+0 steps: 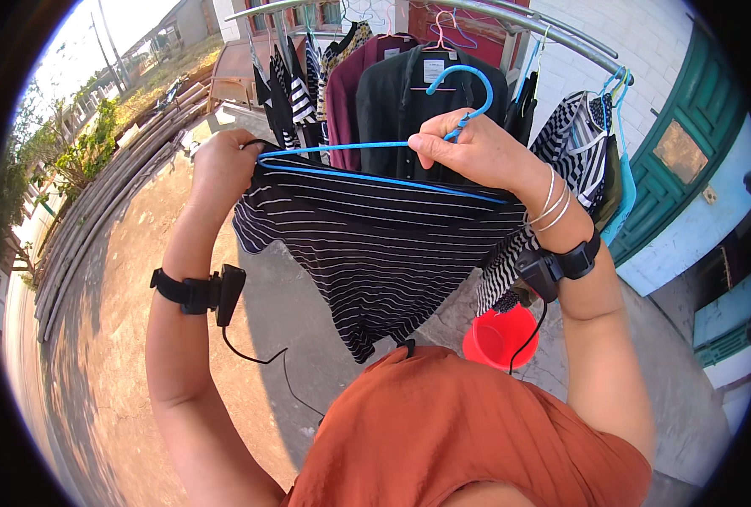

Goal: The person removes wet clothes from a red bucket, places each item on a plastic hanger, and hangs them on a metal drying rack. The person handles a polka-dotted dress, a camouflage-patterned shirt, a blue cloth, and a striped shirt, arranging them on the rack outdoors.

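Observation:
A black shirt with thin white stripes (pixel 375 247) hangs spread out between my hands. At its upper left edge, my left hand (pixel 223 165) grips the dark neckline fabric, close to one end of a blue hanger (pixel 344 147). My right hand (pixel 464 149) holds that hanger just below its hook, which points up. Part of the hanger lies inside the neckline; its far right end is hidden behind the shirt and my right hand. The lower part of the shirt narrows into folds in front of my body.
Ahead, a metal clothes rail (pixel 565 35) carries a black cardigan (pixel 382 95), a maroon garment (pixel 344 95) and several striped clothes (pixel 572 139). A red bucket (pixel 502 336) stands on the concrete at right. Long wooden poles (pixel 109 196) lie along the left. A green door (pixel 686 133) is at far right.

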